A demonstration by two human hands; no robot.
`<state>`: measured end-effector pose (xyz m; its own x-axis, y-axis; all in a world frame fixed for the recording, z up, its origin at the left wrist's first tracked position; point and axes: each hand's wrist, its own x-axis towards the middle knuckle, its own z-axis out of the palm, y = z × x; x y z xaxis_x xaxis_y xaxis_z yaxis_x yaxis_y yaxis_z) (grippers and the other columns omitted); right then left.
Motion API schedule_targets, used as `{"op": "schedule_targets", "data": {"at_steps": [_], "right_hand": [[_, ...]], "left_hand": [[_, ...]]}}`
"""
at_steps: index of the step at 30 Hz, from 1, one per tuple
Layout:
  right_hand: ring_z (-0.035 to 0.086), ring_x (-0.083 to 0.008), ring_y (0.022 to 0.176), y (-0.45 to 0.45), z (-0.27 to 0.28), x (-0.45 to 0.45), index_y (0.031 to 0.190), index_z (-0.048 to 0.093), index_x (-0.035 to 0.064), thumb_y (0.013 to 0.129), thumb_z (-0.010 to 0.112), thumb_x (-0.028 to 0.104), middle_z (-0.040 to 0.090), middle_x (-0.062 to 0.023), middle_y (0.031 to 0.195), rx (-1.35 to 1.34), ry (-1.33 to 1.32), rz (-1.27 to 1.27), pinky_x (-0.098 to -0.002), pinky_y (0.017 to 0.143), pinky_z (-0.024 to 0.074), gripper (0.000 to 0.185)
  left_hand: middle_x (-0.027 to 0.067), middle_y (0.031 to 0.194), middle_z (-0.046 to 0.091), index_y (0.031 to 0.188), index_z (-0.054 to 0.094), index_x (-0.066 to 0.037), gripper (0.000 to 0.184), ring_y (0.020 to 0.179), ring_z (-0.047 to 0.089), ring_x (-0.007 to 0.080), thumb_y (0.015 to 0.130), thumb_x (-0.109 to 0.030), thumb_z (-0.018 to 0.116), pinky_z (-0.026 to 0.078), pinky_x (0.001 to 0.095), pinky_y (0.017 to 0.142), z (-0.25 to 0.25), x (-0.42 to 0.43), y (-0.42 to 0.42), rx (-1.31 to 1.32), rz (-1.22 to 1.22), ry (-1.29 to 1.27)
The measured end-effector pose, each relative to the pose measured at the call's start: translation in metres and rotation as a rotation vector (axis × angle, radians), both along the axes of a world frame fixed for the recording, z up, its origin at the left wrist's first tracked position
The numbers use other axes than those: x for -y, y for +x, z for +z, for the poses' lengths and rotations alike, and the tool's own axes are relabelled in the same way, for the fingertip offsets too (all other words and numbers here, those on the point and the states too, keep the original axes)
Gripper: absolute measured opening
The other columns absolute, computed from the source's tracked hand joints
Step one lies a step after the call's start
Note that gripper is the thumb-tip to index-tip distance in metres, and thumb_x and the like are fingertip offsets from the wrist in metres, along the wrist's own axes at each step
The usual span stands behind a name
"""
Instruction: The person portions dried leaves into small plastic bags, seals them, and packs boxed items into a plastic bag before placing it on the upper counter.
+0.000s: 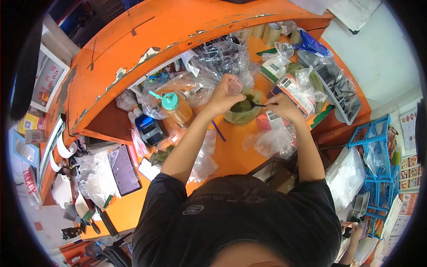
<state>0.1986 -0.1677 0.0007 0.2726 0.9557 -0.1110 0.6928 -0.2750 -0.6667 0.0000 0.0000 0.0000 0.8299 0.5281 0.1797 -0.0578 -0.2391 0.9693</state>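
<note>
My right hand (283,107) is closed on the end of a dark spoon (259,105), thumb and fingers pinching the handle. The spoon lies almost level across my view, its long axis running from right to left — the handle end in my grip, the head pointing left at the crumbly green contents (243,106) of an open clear bag (242,118). That bag sits on the orange table (235,153) straight ahead of me, its mouth facing up.

My left hand (223,95) is curled around something clear and thin-walled (234,85) just over the far left rim of the bag; whether it is a cup or a small pouch I cannot tell.

Left of the bag stands a bottle (171,102) with a teal lid, its spout aimed away to the left. Between them a blue pen (219,131) lies aslant, one end away from me to the left, the other nearer me to the right. Beyond my right hand are printed packets (299,95) in clear plastic — and past those a long grey tray (353,116), slanting from far left to near right.
</note>
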Motion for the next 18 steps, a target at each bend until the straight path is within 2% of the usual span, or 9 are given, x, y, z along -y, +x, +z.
{"op": "schedule_targets", "data": {"at_steps": [2, 5, 8, 11, 15, 18], "right_hand": [[0.053, -0.0091, 0.058, 0.002, 0.003, 0.001, 0.094, 0.070, -0.0012, 0.080, 0.061, 0.011, 0.062, -0.0056, 0.066, -0.049, -0.067, -0.056, -0.0259, 0.055, 0.0431, 0.020], [0.057, -0.0145, 0.061, 0.005, 0.025, 0.009, 0.082, 0.070, -0.0011, 0.075, 0.063, 0.016, 0.062, -0.0090, 0.064, -0.076, 0.044, -0.106, -0.0283, 0.059, 0.0442, 0.020], [0.057, -0.0132, 0.061, 0.016, 0.031, 0.013, 0.080, 0.069, -0.0025, 0.076, 0.063, 0.016, 0.064, -0.0076, 0.066, -0.151, 0.062, -0.140, -0.0279, 0.060, 0.0443, 0.020], [0.057, -0.0127, 0.062, 0.007, 0.067, 0.014, 0.080, 0.069, -0.0032, 0.077, 0.063, 0.016, 0.065, -0.0075, 0.068, -0.171, 0.055, -0.146, -0.0276, 0.061, 0.0449, 0.020], [0.058, -0.0117, 0.061, 0.008, 0.077, 0.004, 0.074, 0.068, -0.0038, 0.076, 0.061, 0.014, 0.064, -0.0085, 0.063, -0.071, 0.150, 0.004, -0.0276, 0.059, 0.0453, 0.019], [0.060, -0.0166, 0.063, 0.006, 0.083, -0.009, 0.079, 0.069, -0.0025, 0.075, 0.060, 0.016, 0.065, -0.0091, 0.066, 0.014, 0.010, 0.043, -0.0300, 0.066, 0.0486, 0.021]], "left_hand": [[0.0086, 0.104, 0.054, 0.113, 0.045, -0.006, 0.053, 0.088, 0.058, 0.0237, 0.068, -0.013, 0.073, 0.047, 0.0340, 0.078, 0.005, 0.007, -0.001, 0.076, 0.054, 0.027], [0.0097, 0.098, 0.057, 0.111, 0.047, -0.005, 0.054, 0.095, 0.056, 0.0272, 0.064, -0.012, 0.074, 0.044, 0.0357, 0.083, 0.005, 0.010, 0.008, 0.086, 0.063, 0.298], [0.0111, 0.095, 0.058, 0.111, 0.048, -0.005, 0.055, 0.100, 0.052, 0.0301, 0.062, -0.012, 0.074, 0.042, 0.0372, 0.086, -0.004, 0.008, 0.009, 0.001, 0.123, 0.512], [0.0120, 0.095, 0.059, 0.111, 0.049, -0.007, 0.054, 0.104, 0.047, 0.0315, 0.064, -0.017, 0.072, 0.035, 0.0406, 0.090, -0.005, 0.010, 0.004, -0.149, 0.073, 0.432], [0.0129, 0.095, 0.059, 0.110, 0.049, -0.007, 0.051, 0.105, 0.046, 0.0310, 0.065, -0.022, 0.068, 0.027, 0.0426, 0.093, -0.015, 0.011, 0.006, -0.207, 0.045, 0.522], [0.0148, 0.095, 0.060, 0.109, 0.049, -0.006, 0.051, 0.106, 0.045, 0.0319, 0.064, -0.023, 0.066, 0.024, 0.0441, 0.094, -0.020, 0.012, 0.008, -0.233, 0.025, 0.552]]}}
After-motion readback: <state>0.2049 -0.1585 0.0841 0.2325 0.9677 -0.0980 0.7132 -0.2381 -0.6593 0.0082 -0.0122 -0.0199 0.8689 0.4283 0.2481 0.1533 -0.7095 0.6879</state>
